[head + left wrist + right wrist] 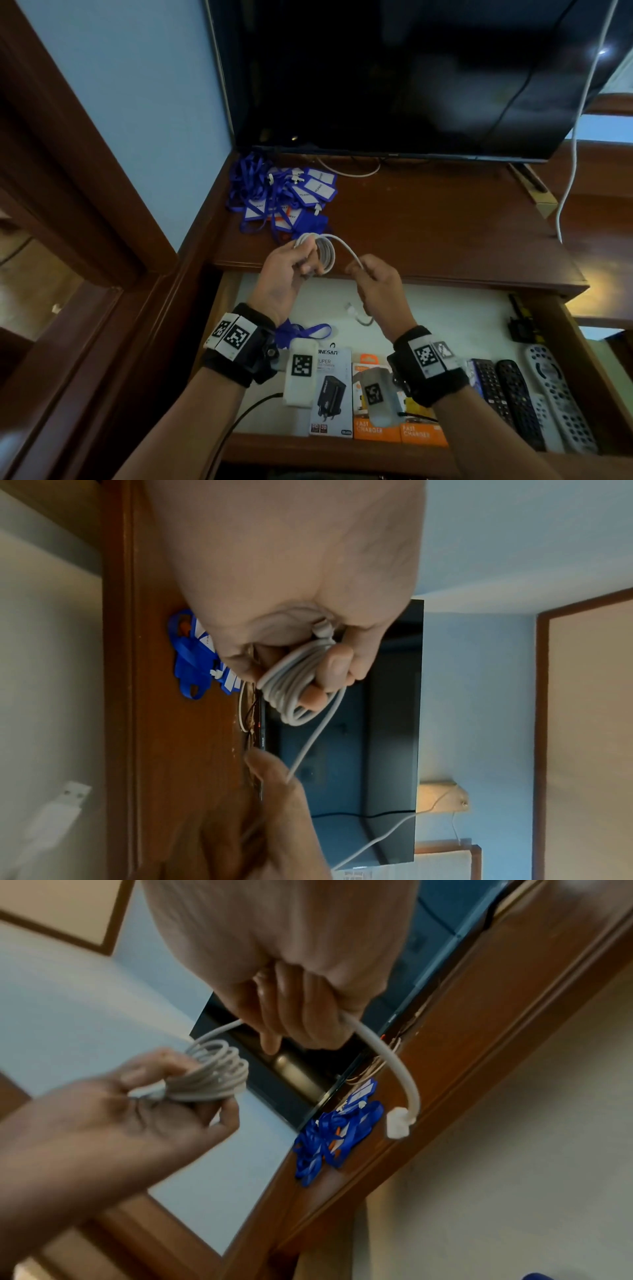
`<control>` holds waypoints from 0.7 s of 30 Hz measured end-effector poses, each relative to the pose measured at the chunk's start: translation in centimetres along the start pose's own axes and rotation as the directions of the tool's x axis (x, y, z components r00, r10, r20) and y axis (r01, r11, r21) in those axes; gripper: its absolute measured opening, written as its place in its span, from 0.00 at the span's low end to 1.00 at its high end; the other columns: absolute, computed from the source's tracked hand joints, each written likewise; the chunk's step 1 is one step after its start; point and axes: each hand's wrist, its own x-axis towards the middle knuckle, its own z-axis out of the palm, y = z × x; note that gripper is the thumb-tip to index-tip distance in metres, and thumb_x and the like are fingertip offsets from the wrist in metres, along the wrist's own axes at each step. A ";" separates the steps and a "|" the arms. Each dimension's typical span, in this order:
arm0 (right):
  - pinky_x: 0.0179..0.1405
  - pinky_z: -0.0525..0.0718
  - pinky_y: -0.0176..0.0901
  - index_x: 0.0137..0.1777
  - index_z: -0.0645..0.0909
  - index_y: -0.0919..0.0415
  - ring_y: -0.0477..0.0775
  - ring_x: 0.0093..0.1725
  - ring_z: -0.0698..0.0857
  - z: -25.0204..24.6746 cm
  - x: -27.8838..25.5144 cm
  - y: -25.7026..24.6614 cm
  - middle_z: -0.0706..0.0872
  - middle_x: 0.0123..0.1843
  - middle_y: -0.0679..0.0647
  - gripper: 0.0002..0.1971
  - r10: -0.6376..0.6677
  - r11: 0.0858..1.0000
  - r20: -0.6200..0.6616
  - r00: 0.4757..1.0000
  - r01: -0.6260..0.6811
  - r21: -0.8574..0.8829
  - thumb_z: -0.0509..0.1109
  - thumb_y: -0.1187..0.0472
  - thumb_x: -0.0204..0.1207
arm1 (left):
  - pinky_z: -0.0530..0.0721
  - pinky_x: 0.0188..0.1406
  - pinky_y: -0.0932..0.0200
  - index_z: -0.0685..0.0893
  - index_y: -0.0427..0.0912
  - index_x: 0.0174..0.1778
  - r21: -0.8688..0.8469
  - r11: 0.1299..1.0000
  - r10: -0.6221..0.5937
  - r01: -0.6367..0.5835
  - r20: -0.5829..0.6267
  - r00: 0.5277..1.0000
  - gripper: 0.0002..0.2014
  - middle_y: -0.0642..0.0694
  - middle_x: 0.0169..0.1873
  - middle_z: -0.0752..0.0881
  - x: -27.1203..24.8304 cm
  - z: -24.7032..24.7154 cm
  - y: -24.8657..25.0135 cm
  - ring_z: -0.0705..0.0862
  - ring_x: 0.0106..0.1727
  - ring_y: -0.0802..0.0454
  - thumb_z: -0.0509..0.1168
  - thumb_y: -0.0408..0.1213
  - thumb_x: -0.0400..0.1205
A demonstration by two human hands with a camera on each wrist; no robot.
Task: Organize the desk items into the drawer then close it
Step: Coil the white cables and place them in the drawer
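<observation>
Drawer (534, 329): pulled open under the worktop; nearest along its front lie charger boxes (376, 431) and remote controls (534, 401), with a bare pale floor behind them.
Left hand (286, 274): raised above the drawer's back edge, fingers and thumb curled round the coiled white USB cable (320, 255).
Right hand (375, 286): just beside the left, fingers closed on the cable's free tail; the plug end (398, 1126) dangles below it.
Step, as I judge it: winding the last loop. Keep the left thumb pinning the turns, feed the tail with light tension, tuck the plug in, then lay the coil on the bare floor.
Cable axis: coil stands roughly upright; the tail arches from it rightward.
Worktop (428, 219): blue lanyards with ID badges (284, 198) wait at the far left.
Television (394, 75): farthest back.
</observation>
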 end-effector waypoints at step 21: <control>0.28 0.71 0.31 0.33 0.87 0.67 0.46 0.25 0.76 1.1 -1.5 2.1 0.81 0.25 0.52 0.11 0.041 0.957 -0.004 0.999 -0.040 -0.288 0.77 0.61 0.72 | 0.77 0.51 0.58 0.76 0.39 0.41 0.367 0.910 0.203 -0.194 0.016 0.979 0.12 0.48 0.27 0.75 -0.8 1.5 -1.3 0.78 0.35 0.55 0.53 0.37 0.88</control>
